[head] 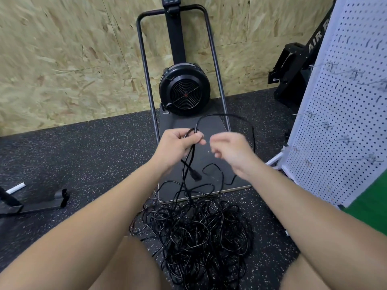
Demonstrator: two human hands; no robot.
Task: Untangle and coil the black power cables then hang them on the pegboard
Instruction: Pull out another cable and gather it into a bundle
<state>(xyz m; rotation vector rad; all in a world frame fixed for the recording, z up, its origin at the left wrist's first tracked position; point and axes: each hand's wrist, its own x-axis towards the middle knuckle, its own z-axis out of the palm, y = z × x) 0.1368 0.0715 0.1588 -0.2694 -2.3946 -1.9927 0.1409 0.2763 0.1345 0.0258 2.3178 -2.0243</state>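
Black power cables [194, 241] lay in one dense, knotted heap on the speckled rubber floor [83, 147], between the person's knees and touching the near edge of a dark platform [211, 130]. The strands were thin, glossy and looped over each other in every direction. Several strands rose out of the heap to the left hand [178, 143], whose fingers were curled round a small bunch of them. From that grip one cable arched up and over to the right in a wide loop, then dropped behind the right wrist. A black plug end [195, 176] hung just below the left hand, above the platform. The right hand [229, 149] hovered just beside the left, blurred, its fingers loosely curled and holding nothing that could be made out. A white pegboard [343, 114] with wire hooks stood at the right, apart from the heap.
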